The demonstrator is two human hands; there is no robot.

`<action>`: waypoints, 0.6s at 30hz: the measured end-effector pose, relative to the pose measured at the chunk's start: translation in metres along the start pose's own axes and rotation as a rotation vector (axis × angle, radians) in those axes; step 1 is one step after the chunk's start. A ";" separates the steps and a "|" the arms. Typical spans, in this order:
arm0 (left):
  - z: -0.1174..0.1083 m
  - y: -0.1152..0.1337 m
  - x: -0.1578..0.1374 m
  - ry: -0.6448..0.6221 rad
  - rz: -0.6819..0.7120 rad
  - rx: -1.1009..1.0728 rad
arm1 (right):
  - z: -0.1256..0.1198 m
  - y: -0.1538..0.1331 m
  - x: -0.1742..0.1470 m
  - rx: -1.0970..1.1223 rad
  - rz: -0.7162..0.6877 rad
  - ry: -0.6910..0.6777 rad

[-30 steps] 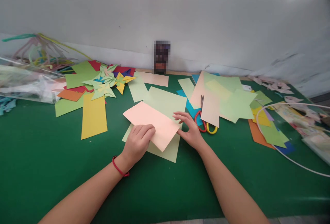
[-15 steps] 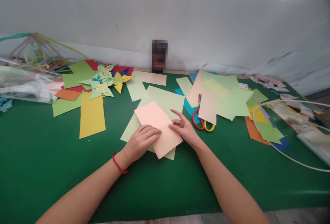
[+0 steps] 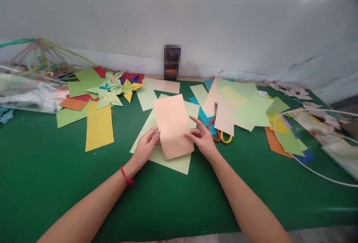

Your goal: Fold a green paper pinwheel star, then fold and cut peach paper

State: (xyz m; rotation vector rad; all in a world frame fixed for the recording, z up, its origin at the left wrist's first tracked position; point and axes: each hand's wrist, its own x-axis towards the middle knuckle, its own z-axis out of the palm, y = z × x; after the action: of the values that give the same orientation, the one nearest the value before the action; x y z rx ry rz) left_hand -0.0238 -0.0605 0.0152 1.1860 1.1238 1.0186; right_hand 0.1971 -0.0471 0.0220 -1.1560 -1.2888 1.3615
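Observation:
A pale pink sheet of paper (image 3: 172, 123) is held between my two hands, slightly tilted, with a faint crease across its lower part. My left hand (image 3: 147, 144) pinches its left edge, thumb on top and fingers behind. At the right edge, my right hand (image 3: 203, 138) grips the sheet between thumb and fingers, its index finger stretched out along the side. Under the pink sheet, pale green paper (image 3: 173, 166) lies on the green table (image 3: 156, 205). Scissors (image 3: 219, 131) with red and yellow handles lie right of my right hand, partly covered by a pink strip.
Folded paper stars (image 3: 110, 95) lie among coloured sheets at the left, with a yellow sheet (image 3: 100, 127) nearer me. Pale green sheets (image 3: 254, 110) overlap at the right. A white cable loop (image 3: 300, 166) curves over the right side. A pixelated dark object (image 3: 172, 62) stands by the wall.
The pink sheet has been lifted and turned more upright. My left hand has gone from lying flat on it to pinching its left edge; my right hand stays at the right edge.

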 end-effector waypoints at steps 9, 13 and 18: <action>0.004 0.005 -0.005 -0.102 -0.077 0.119 | -0.003 0.004 0.000 0.024 0.254 -0.200; 0.003 0.003 -0.002 -0.091 -0.058 0.091 | -0.004 0.002 -0.001 0.036 0.258 -0.223; 0.001 0.005 0.000 -0.107 -0.117 0.047 | -0.001 0.002 -0.002 0.064 0.233 -0.237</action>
State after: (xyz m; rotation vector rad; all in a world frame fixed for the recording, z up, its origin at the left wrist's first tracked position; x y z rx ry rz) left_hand -0.0230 -0.0597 0.0198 1.1839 1.1237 0.8341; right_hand 0.1988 -0.0490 0.0197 -1.1541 -1.2934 1.7416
